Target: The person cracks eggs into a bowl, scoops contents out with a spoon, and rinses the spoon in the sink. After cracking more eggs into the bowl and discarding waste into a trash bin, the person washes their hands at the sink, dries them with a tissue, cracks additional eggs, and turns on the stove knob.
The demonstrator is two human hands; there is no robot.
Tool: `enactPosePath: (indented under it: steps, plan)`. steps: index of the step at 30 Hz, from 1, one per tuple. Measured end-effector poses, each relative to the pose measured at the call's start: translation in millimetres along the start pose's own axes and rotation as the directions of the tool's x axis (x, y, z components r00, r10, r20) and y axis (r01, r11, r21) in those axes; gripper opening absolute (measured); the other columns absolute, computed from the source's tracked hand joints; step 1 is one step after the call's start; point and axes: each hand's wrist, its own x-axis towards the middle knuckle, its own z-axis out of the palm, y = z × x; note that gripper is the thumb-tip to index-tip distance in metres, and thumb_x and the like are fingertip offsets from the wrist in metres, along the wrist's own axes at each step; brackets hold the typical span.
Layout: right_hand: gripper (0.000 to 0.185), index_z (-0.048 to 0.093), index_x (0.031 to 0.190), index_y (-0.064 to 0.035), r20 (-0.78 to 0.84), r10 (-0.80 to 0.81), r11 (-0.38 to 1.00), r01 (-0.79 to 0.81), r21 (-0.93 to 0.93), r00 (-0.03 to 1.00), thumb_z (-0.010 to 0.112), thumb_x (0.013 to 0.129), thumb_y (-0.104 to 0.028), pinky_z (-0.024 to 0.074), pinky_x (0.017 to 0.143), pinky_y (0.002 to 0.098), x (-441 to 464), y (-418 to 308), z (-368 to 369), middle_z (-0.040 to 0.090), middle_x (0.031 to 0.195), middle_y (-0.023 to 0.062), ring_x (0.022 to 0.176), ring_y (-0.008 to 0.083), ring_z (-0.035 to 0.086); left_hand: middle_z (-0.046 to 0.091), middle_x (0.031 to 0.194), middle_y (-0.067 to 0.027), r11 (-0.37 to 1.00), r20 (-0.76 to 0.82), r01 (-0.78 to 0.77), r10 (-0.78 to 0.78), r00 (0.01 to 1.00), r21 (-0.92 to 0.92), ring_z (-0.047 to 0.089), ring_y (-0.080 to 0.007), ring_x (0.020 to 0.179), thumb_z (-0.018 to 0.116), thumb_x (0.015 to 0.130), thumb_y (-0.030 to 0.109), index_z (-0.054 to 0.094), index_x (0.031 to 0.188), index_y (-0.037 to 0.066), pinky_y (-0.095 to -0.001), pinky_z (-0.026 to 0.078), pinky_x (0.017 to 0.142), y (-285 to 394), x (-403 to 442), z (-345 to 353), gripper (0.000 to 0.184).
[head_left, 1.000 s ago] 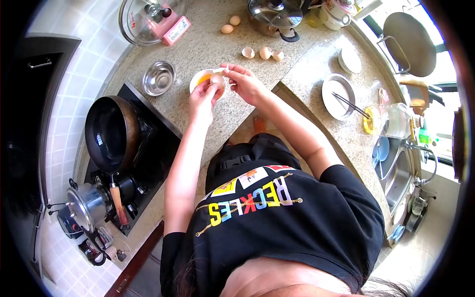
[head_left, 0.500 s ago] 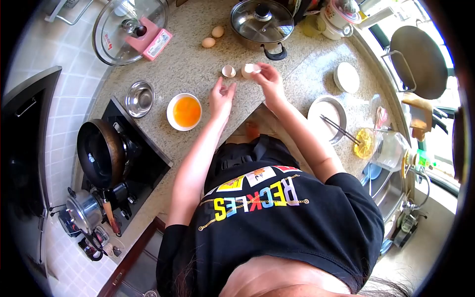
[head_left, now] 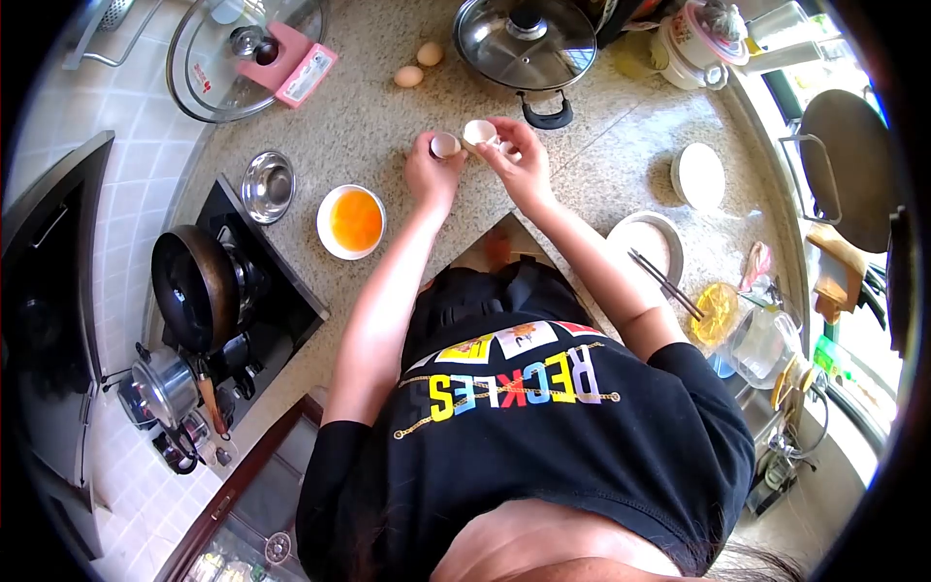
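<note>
My left hand is closed around an eggshell half, its hollow side showing. Just to the right, another eggshell half is pinched in the fingers of my right hand. A further pale bit of shell shows by the right fingers, partly hidden by them. Left of my left hand stands a white bowl with orange-yellow egg in it. Two whole eggs lie farther back on the stone counter.
A lidded pan stands at the back. On the left are a metal bowl and a frying pan on the stove. To the right are a white bowl and a metal bowl with chopsticks across it.
My left hand has moved forward and taken hold of the eggshell half that lay on the counter. My right hand's shell has come closer to it. The view has shifted slightly.
</note>
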Motion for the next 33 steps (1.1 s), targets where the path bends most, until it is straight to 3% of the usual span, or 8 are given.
enactPosePath:
  steps: [4,6,11,15,19,23,30,33]
  plan:
    - [0.039,0.057,0.112,-0.0048,0.139,-0.155,0.988,0.156,0.002,0.978,0.073,0.078,-0.016,0.0436,0.075,0.0260,8,-9,14,0.064,0.101,0.0045,0.087,0.0110,0.056,0.065,0.085,-0.0138,0.996,0.038,-0.085,0.086,0.996,-0.035,0.065,-0.0261,0.077,0.077,0.067,0.011,0.057,0.094,0.002,-0.0347,0.051,0.067,25,-20,-24,0.034]
    - [0.040,0.060,0.108,-0.0047,0.214,-0.207,0.908,0.269,-0.322,0.955,0.075,0.075,-0.021,0.0443,0.076,0.0291,1,-14,17,0.063,0.097,0.0058,0.088,0.0154,0.057,0.066,0.081,-0.0125,0.962,0.106,0.020,0.009,0.994,-0.272,0.066,-0.0202,0.073,0.075,0.069,0.009,0.057,0.092,0.001,-0.0321,0.051,0.065,28,-25,-31,0.031]
    - [0.037,0.060,0.104,-0.0062,0.253,-0.154,0.974,0.189,-0.122,0.955,0.074,0.074,-0.022,0.0444,0.075,0.0298,-14,-6,21,0.062,0.094,0.0044,0.087,0.0157,0.058,0.065,0.078,-0.0105,0.956,0.119,-0.017,0.055,0.991,-0.294,0.064,-0.0160,0.071,0.072,0.069,0.004,0.057,0.096,0.000,-0.0299,0.051,0.064,20,-35,-40,0.031]
    - [0.044,0.058,0.110,-0.0068,0.369,-0.109,0.954,0.202,-0.223,0.923,0.075,0.073,-0.022,0.0442,0.074,0.0298,-22,-4,17,0.060,0.101,0.0053,0.091,0.0165,0.056,0.064,0.093,-0.0136,0.948,0.071,-0.139,0.166,0.984,-0.285,0.064,-0.0185,0.077,0.072,0.068,0.000,0.055,0.106,-0.001,-0.0297,0.052,0.065,11,-48,-40,0.041]
    - [0.056,0.055,0.117,-0.0085,0.186,-0.340,0.831,0.387,-0.400,0.922,0.079,0.068,-0.021,0.0452,0.076,0.0334,-25,-3,-3,0.056,0.109,0.0103,0.095,0.0243,0.055,0.061,0.099,-0.0141,0.942,0.088,-0.135,0.170,0.982,-0.306,0.064,-0.0203,0.086,0.075,0.067,0.001,0.053,0.110,0.001,-0.0304,0.053,0.069,-3,-55,-41,0.048]
    - [0.047,0.059,0.109,-0.0078,0.031,-0.388,0.667,0.304,-0.680,0.921,0.077,0.067,-0.018,0.0414,0.087,0.0426,-11,22,-28,0.057,0.108,0.0143,0.098,0.0325,0.053,0.063,0.098,-0.0119,0.960,0.142,-0.063,0.105,0.984,-0.273,0.064,-0.0179,0.086,0.078,0.068,0.004,0.052,0.112,0.001,-0.0291,0.054,0.071,-13,-60,-44,0.051]
    - [0.043,0.059,0.106,-0.0061,-0.011,-0.214,0.773,0.162,-0.613,0.977,0.074,0.068,-0.019,0.0473,0.075,0.0388,-5,35,-30,0.064,0.090,0.0120,0.086,0.0301,0.059,0.065,0.099,-0.0095,0.980,0.236,-0.126,0.160,0.959,-0.151,0.065,-0.0148,0.082,0.078,0.068,0.007,0.052,0.113,0.002,-0.0281,0.054,0.070,-12,-61,-47,0.052]
    - [0.041,0.055,0.119,-0.0022,0.070,0.103,0.994,-0.101,-0.036,0.992,0.069,0.081,-0.009,0.0492,0.079,0.0268,-22,8,-21,0.064,0.105,0.0059,0.096,0.0134,0.059,0.066,0.094,-0.0089,0.987,0.243,-0.124,0.146,0.959,-0.103,0.065,-0.0147,0.079,0.078,0.068,0.007,0.053,0.110,0.002,-0.0286,0.053,0.069,-10,-62,-46,0.049]
